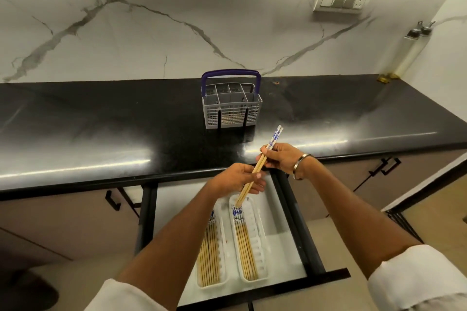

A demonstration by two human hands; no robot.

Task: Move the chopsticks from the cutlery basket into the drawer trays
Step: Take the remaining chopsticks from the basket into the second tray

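Both hands, left hand (236,178) and right hand (283,158), grasp a chopstick pair (260,163) in their fingers above the right tray (261,232); uneven release could drop it crosswise or outside the tray.

The left tray's (225,283) far end hides behind the left forearm (177,235).

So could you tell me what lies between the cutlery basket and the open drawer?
In the head view, bare black countertop separates the cutlery basket from the drawer; the held chopsticks hang over its front edge.
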